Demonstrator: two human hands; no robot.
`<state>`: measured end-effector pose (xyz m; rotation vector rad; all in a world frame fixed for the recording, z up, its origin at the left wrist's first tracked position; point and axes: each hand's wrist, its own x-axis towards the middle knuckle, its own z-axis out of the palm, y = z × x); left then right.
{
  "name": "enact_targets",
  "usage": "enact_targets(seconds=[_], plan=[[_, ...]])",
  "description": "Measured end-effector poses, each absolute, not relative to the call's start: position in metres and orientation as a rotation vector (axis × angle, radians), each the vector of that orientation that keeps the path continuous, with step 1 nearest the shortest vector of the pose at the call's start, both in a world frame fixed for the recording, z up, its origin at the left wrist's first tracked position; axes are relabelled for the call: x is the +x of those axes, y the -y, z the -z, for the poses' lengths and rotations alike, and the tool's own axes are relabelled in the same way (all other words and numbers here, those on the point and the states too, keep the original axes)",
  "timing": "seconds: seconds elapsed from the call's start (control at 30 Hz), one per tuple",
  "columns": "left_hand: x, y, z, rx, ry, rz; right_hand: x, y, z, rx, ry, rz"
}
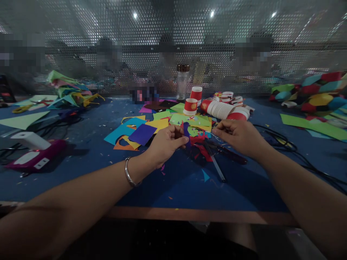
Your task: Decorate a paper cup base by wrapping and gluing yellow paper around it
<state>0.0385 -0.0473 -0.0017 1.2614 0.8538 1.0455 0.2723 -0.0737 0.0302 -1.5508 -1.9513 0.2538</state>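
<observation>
My left hand [169, 142], with a silver bangle at its wrist, pinches a small dark purple paper piece [187, 130] between thumb and fingers. To the right, my right hand [237, 135] is closed in a pinch, and a thin white strip [216, 136] shows at its fingertips. Whether that strip is paper or thread I cannot tell. Between and below the hands lie red paper scraps [206, 153] and a pen [217, 167]. A dark-handled tool [234, 154], partly in shadow, rests beside the pen. Coloured paper sheets [142, 133] spread out left of my left hand.
Red-and-white paper cups [191, 106] and a stack of cups [221, 109] stand and lie behind my hands. A clear bottle [182, 85] is near the mesh partition [151, 65]. Left is a purple power strip [40, 157]; black cables [282, 142] run right. Paper balls [322, 94] sit far right.
</observation>
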Motion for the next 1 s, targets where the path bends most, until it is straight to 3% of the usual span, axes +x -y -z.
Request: enact_targets(seconds=[1.0], plan=[[0.035, 0.043, 0.000, 1.255, -0.901, -1.080, 0.278, 0.071, -0.035, -1.591, 2.238, -0.347]])
